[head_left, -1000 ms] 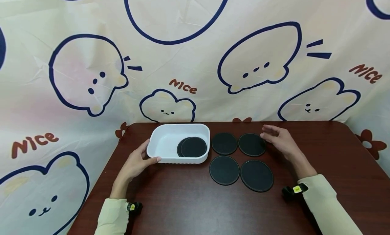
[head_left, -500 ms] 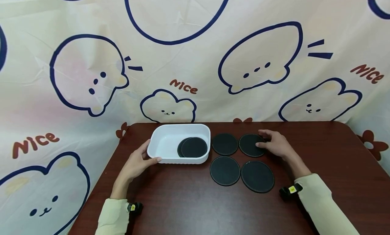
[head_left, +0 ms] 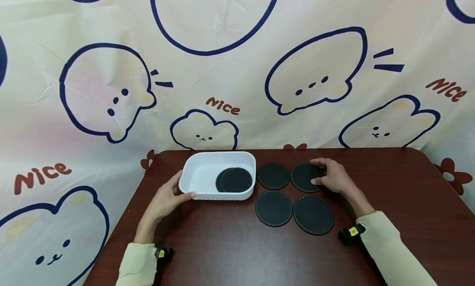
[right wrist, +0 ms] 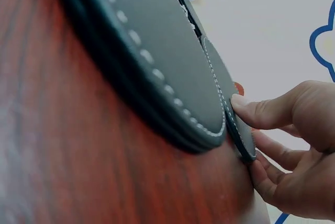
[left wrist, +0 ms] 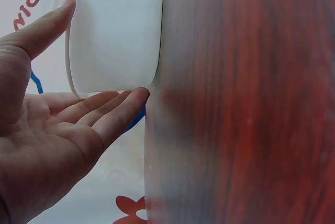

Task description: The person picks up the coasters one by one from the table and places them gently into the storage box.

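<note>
Dark wooden table bearing a white, round-cornered plastic tray, its left end cupped by the left hand with fingers straight. Right of the tray lie four flat, round, black stitched-edge coasters; the right hand pinches the far-right coaster at its rim, thumb on top.

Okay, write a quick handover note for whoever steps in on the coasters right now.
Left hand: open, steadying the white tray at its near-left corner.
Right hand: pinching the edge of the far-right coaster, not yet lifted.
Done: two coasters lie overlapped in the tray.
Left: four on the table, namely the pinched one, the far-left coaster, and the near pair.
</note>
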### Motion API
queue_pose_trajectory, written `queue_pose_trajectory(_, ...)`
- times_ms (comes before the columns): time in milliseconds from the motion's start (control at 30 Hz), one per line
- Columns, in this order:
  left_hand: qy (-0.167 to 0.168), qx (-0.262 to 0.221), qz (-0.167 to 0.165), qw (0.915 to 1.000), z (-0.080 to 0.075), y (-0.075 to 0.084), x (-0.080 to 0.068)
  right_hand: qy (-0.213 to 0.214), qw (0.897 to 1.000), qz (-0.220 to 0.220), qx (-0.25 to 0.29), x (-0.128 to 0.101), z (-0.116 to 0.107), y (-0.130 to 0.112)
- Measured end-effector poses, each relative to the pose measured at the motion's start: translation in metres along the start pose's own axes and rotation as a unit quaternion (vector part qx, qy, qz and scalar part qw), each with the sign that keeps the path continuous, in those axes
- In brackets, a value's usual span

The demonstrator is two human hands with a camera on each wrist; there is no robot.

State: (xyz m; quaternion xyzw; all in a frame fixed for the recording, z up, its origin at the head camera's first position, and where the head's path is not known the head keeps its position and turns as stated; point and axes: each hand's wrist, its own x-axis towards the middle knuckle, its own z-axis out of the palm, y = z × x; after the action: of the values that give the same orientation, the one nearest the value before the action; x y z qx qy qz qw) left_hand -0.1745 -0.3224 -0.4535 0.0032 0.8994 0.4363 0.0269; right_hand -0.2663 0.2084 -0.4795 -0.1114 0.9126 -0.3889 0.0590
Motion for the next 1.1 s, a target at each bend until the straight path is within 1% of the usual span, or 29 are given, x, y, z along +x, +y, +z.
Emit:
queue_pose_trajectory(167,0.001,-0.001,0.002,1.0000,0.001,0.000,0.000,0.022,1.000,0.003,0.006,-0.001,-0.004,-0.001)
queue_pose_trajectory(367,0.001,0.001,0.002,1.0000,0.001,-0.001,0.000,0.032,0.999,0.025,0.004,-0.003,-0.010,-0.004)
queue_pose_trajectory(467,0.002,0.002,0.002,1.0000,0.000,-0.001,0.000,0.037,0.999,0.036,0.013,-0.004,-0.012,-0.005)
queue_pose_trajectory(600,0.001,0.003,0.004,1.0000,0.000,-0.002,0.001,0.037,0.998,0.042,0.027,-0.006,-0.015,-0.008)
queue_pose_trajectory(833,0.000,0.004,0.004,1.0000,0.000,-0.001,0.001,0.036,0.998,0.044,0.036,-0.007,-0.017,-0.007)
queue_pose_trajectory(1100,-0.002,0.003,0.002,1.0000,-0.001,-0.001,0.001,0.021,0.996,0.054,0.061,-0.009,-0.020,-0.008)
